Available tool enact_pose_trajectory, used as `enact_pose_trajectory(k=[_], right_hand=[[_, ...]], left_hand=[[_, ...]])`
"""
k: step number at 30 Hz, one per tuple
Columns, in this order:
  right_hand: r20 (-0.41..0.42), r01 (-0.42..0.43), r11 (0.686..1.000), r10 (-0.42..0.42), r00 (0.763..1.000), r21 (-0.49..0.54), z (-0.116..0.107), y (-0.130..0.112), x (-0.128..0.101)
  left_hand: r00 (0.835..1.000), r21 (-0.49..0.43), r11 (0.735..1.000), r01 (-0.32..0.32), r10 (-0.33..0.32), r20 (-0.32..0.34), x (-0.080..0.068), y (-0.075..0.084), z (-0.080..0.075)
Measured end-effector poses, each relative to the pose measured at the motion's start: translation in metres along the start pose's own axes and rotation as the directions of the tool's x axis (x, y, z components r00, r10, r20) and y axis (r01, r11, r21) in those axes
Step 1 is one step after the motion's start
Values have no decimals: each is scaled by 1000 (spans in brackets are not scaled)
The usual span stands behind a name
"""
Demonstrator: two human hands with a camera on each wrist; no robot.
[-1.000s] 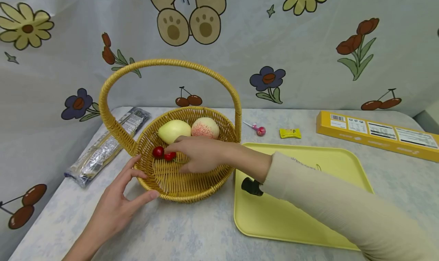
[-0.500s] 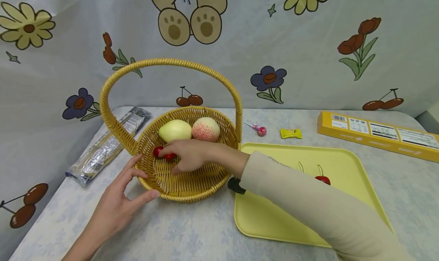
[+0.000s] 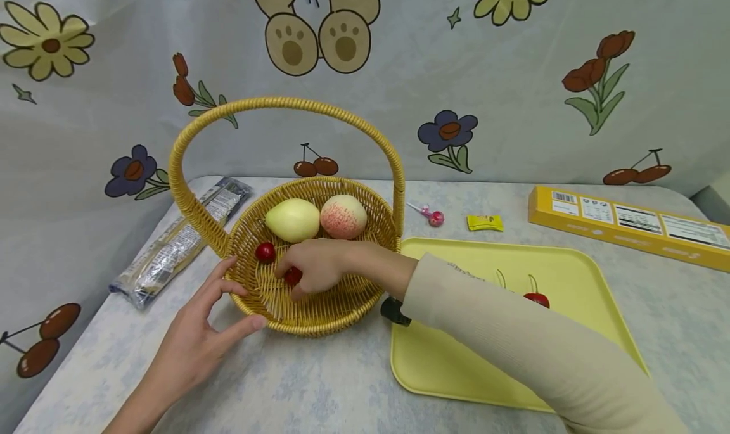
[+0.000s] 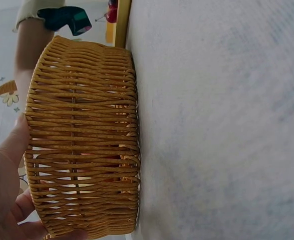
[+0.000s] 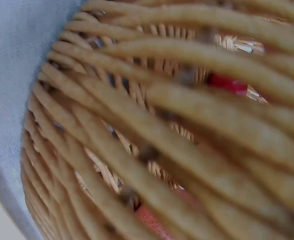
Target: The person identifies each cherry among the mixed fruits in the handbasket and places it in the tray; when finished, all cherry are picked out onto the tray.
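Note:
In the head view, my right hand (image 3: pixel 319 266) reaches into a yellow wicker basket (image 3: pixel 319 329) and pinches a red cherry (image 3: pixel 293 277) low over its floor. Another cherry (image 3: pixel 265 252) lies to the left of those fingers. Behind them sit a pale yellow-green pear (image 3: pixel 292 220) and a peach (image 3: pixel 343 217) with red speckles. My left hand (image 3: pixel 194 336) holds the basket's front left rim, thumb and fingers spread apart along it. The left wrist view shows that thumb against the rim. Woven strands fill the right wrist view, hiding the right hand there.
Right of the basket lies a yellow tray (image 3: pixel 456 370) with a stemmed cherry (image 3: pixel 537 299); a second stem shows behind my sleeve. Beyond it are a lollipop (image 3: pixel 436 218), a yellow wrapped candy (image 3: pixel 485 222) and a long orange box (image 3: pixel 627 225). A silvery packet (image 3: pixel 182 244) lies left.
My right hand first drew back a little in the basket, then shifted slightly nearer with one cherry, away from the other cherry. The left hand has stayed on the rim.

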State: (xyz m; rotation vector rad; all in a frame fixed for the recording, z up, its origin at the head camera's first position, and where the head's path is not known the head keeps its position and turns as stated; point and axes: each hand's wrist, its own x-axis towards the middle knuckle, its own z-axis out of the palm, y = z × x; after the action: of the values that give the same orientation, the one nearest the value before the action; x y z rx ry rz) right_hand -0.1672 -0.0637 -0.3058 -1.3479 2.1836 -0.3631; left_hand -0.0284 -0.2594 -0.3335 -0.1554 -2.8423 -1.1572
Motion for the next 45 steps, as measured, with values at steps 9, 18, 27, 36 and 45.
enact_pose_trajectory(k=[9,18,27,36,45], right_hand=[[-42,75,997,-76,996,-24,2,0,-5],[-208,64,998,-60,976,9,-5,-1,-29],[-367,94,995,-75,927,33,-4,2,-61],[-485,85,995,-48,873,54,4,6,-98],[-536,106,974,18,844,200,17,6,-135]], left_hand=[[1000,0,1000,9,-9,5,0,0,0],[1000,3,1000,8,-8,5,0,1,0],[1000,13,1000,11,-11,3,0,0,0],[1000,21,1000,8,-8,1,0,1,1],[1000,16,1000,1,-1,-6,0,0,1]])
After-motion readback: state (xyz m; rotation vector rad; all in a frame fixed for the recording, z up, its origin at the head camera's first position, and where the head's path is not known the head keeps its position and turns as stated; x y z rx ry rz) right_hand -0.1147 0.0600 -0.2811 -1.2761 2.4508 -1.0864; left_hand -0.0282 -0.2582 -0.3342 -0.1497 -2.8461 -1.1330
